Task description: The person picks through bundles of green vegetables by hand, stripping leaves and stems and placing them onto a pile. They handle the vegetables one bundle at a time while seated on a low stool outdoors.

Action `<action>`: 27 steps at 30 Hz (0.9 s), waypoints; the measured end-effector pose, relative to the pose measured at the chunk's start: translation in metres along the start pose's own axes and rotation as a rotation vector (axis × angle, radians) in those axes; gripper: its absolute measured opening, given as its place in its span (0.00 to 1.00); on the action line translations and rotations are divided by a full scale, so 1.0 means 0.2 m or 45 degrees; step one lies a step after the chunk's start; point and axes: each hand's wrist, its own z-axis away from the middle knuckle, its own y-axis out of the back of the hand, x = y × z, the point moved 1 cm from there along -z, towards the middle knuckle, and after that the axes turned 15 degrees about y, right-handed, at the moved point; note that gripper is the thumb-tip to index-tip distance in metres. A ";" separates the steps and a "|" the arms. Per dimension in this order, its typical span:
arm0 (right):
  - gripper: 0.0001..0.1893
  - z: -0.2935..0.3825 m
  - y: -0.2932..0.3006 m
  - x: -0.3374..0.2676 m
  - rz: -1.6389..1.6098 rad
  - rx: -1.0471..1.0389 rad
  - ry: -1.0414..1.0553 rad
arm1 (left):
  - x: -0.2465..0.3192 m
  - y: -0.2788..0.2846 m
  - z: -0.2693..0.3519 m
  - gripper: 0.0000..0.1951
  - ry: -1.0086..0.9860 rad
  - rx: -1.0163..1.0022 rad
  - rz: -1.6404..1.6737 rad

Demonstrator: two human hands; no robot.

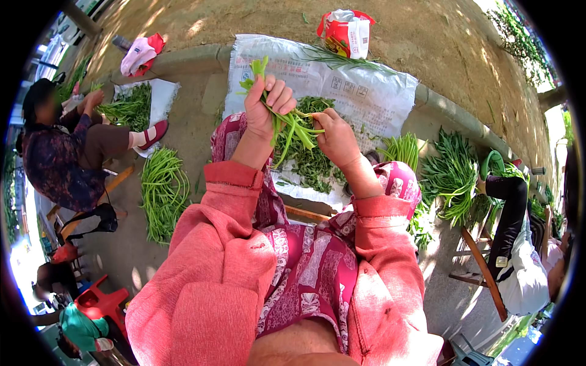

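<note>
Raised over the lap, my left hand (269,103) is closed around a bunch of green leafy stems (290,126), whose cut ends and tips stick out above and below the fist. My right hand (334,137) pinches a thin stem of the same bunch between thumb and fingers, to the right of the left hand. Beneath both hands, a heap of loose green leaves (316,169) lies on a white woven plastic sheet (293,57) that bears printing. The hands partly hide the heap.
Piles of green stems (165,196) lie at left and leafy bunches (451,169) at right. A red and white bag (346,34) stands at the sheet's far edge, by a concrete curb (192,59). People sit on both sides; a red plastic stool (103,302) is lower left.
</note>
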 end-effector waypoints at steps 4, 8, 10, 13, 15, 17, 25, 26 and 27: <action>0.08 0.01 -0.03 0.05 -0.020 0.120 -0.043 | 0.00 -0.01 0.00 0.15 -0.015 0.065 -0.148; 0.07 0.02 -0.05 0.06 -0.190 0.279 -0.251 | 0.01 -0.01 0.01 0.14 0.003 0.057 -0.223; 0.07 0.03 -0.06 0.08 -0.326 0.336 -0.394 | 0.00 -0.02 0.01 0.15 0.007 0.059 -0.234; 0.08 0.04 -0.07 0.11 -0.505 0.376 -0.568 | 0.00 -0.02 0.00 0.15 0.008 0.066 -0.236; 0.08 0.03 -0.07 0.10 -0.564 0.396 -0.612 | -0.01 -0.01 0.00 0.15 0.006 0.073 -0.236; 0.09 0.03 -0.05 0.09 -0.716 0.420 -0.708 | 0.00 -0.01 0.01 0.15 0.002 0.081 -0.240; 0.06 0.02 -0.04 0.10 -0.102 0.276 -0.216 | -0.01 -0.02 0.00 0.15 -0.001 0.084 -0.240; 0.05 0.02 -0.04 0.08 -0.030 0.223 -0.154 | 0.00 -0.01 0.01 0.15 -0.009 0.080 -0.237; 0.05 0.01 -0.03 0.05 0.043 0.169 -0.092 | 0.00 -0.01 0.01 0.14 -0.011 0.081 -0.231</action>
